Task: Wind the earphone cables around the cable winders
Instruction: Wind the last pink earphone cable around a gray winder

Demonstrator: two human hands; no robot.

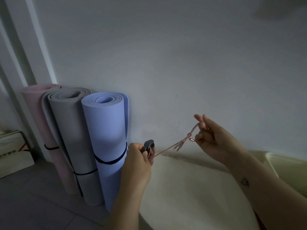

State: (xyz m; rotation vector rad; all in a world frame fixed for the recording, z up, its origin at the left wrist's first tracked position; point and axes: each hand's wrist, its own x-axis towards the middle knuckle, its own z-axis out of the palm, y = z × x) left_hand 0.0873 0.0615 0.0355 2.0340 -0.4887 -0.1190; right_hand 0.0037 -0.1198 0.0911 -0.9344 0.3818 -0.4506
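Left hand (137, 163) grips the grey winder (149, 143), fingers curled round it, held above the left edge of the cream table (191, 188). Several turns of the pink cable (167, 148) are already on the winder, bunched just beside the left fingers.

From the winder the cable runs taut, up and right, to the right hand (212, 140). Right hand pinches the cable's far end with its fingers curled; a loop of cable rises into the fingertips. The metal plug (192, 139) sits right at the lower curled finger. There is a small forked bit mid-span, too blurred to identify.

Both hands are off the table, well apart, in front of the white wall (182, 63).

Left of the table, three rolled mats stand upright against the wall, each with a black strap: pink mat (33, 113), grey mat (69, 130), blue mat (106, 138). Box (13, 153) on the floor at far left.
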